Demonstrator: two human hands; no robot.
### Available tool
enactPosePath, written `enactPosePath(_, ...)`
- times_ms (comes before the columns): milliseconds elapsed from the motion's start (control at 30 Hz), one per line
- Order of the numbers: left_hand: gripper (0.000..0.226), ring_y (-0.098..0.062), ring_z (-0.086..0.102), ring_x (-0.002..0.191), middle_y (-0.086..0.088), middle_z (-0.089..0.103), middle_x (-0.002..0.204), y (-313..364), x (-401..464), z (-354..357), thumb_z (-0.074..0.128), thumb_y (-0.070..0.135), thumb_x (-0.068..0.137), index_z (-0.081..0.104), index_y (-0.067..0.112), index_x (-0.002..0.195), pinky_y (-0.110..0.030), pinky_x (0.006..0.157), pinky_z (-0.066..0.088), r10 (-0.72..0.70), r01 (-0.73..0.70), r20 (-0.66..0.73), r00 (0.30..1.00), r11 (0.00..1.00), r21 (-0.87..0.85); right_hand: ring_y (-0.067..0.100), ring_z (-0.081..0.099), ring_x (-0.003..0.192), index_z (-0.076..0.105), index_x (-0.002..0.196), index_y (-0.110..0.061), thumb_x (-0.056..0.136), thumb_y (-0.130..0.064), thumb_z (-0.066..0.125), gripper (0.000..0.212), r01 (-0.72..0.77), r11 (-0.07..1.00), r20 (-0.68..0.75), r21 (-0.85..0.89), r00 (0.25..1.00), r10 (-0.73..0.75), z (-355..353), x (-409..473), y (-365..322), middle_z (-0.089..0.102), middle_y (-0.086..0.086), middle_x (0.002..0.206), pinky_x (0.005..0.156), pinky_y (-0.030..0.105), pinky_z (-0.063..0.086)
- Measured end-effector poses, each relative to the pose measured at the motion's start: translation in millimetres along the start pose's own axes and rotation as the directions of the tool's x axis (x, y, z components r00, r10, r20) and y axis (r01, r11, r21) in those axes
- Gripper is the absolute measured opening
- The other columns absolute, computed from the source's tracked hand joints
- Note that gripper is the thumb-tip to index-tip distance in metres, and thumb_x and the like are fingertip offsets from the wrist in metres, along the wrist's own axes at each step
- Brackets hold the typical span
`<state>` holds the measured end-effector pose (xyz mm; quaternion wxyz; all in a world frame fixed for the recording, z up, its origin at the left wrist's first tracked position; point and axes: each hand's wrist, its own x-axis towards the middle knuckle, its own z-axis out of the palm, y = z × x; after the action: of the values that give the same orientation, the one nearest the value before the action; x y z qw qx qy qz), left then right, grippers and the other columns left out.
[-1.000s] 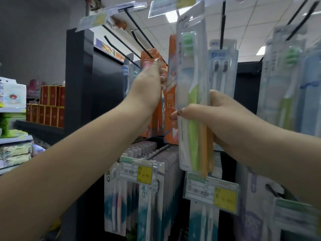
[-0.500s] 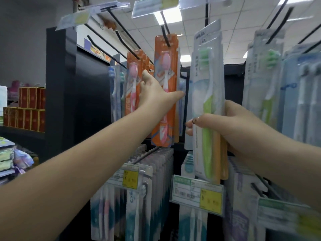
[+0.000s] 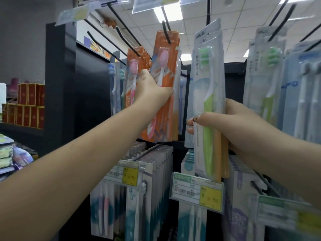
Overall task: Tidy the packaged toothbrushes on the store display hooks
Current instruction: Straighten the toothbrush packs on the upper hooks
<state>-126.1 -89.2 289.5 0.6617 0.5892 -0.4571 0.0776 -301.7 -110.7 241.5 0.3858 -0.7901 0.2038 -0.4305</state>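
An orange pack with a pink toothbrush (image 3: 165, 70) hangs on a black hook (image 3: 165, 33) at centre. My left hand (image 3: 152, 89) grips this pack at mid-height, thumb across its front. More orange packs (image 3: 134, 66) hang behind on the hook to the left. My right hand (image 3: 231, 122) holds a small stack of packs, a clear one with a green toothbrush (image 3: 206, 94) in front and orange-backed ones behind it. The stack stands upright; whether its top is on a hook is hidden.
More green-brush packs (image 3: 267, 72) and blue packs (image 3: 302, 94) hang at right. Lower hooks carry several teal packs (image 3: 151, 180) with price tags (image 3: 197, 190). A black shelf end panel (image 3: 60, 84) stands at left, with red boxes (image 3: 26, 105) beyond it.
My left hand moved from the rear orange packs to the front pack and closed on it. The view swung left and down. My right hand keeps its stack.
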Motion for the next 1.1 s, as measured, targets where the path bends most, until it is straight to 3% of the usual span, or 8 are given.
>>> enactPosePath(200,0.037,-0.005,0.052,0.070,0.006,0.050,0.088,2.3,-4.2,-0.2,0.068,0.023,0.083,0.039,0.020,0.107,-0.017,0.050,0.038,0.003,-0.003,0.020,1.000,1.000,0.000,0.021,0.065,0.099,0.055,0.109,-0.028,0.051,-0.044,0.072,0.062,-0.013,1.000,-0.006,-0.021,1.000,0.013,-0.6,1.1,2.0,0.069,-0.002,0.104,0.090,0.046,0.050)
enactPosePath(500,0.035,-0.017,0.064,0.086,0.000,0.061,0.099,1.1,-4.5,-14.3,0.068,0.022,0.080,0.045,0.023,0.106,-0.035,0.074,0.056,0.035,-0.030,0.074,0.997,0.998,-0.059,0.020,0.066,0.099,0.055,0.108,-0.027,0.060,-0.038,0.075,0.054,-0.006,1.000,-0.001,0.004,1.000,0.006,-3.3,-1.5,0.6,0.070,-0.001,0.104,0.090,0.046,0.050)
enactPosePath(633,0.039,-0.016,0.066,0.085,-0.003,0.061,0.106,8.6,-8.1,-27.1,0.067,0.021,0.082,0.046,0.021,0.114,-0.028,0.067,0.057,0.094,-0.077,0.129,0.987,0.989,-0.127,0.021,0.066,0.099,0.057,0.107,-0.027,0.063,-0.034,0.075,0.048,0.004,1.000,0.010,0.024,1.000,-0.005,-3.5,-1.8,-0.5,0.070,-0.001,0.103,0.091,0.047,0.050)
enactPosePath(767,0.028,-0.016,0.069,0.082,-0.002,0.067,0.097,13.1,-12.6,-39.6,0.066,0.016,0.082,0.051,0.024,0.105,-0.034,0.073,0.059,0.132,-0.092,0.168,0.977,0.970,-0.227,0.020,0.067,0.099,0.057,0.107,-0.027,0.066,-0.030,0.072,0.043,0.003,0.999,0.014,0.042,1.000,-0.003,-3.9,-2.4,0.0,0.071,-0.001,0.103,0.092,0.046,0.049)
enactPosePath(867,0.031,-0.017,0.070,0.084,-0.003,0.067,0.099,13.3,-15.1,-45.3,0.066,0.018,0.082,0.051,0.023,0.109,-0.036,0.076,0.058,0.126,-0.077,0.201,0.971,0.969,-0.234,0.020,0.067,0.098,0.057,0.108,-0.026,0.072,-0.027,0.072,0.038,-0.002,0.999,0.020,0.042,1.000,0.001,-3.7,-2.1,0.1,0.071,-0.001,0.102,0.092,0.046,0.050)
enactPosePath(1100,0.030,-0.015,0.071,0.078,-0.005,0.068,0.096,15.8,-14.1,-60.7,0.064,0.016,0.083,0.054,0.018,0.111,-0.026,0.065,0.056,0.133,-0.071,0.273,0.953,0.972,-0.225,0.022,0.065,0.100,0.056,0.109,-0.027,0.052,-0.044,0.073,0.062,-0.009,1.000,0.002,-0.002,1.000,0.009,-1.9,1.7,3.9,0.069,-0.001,0.104,0.090,0.047,0.050)
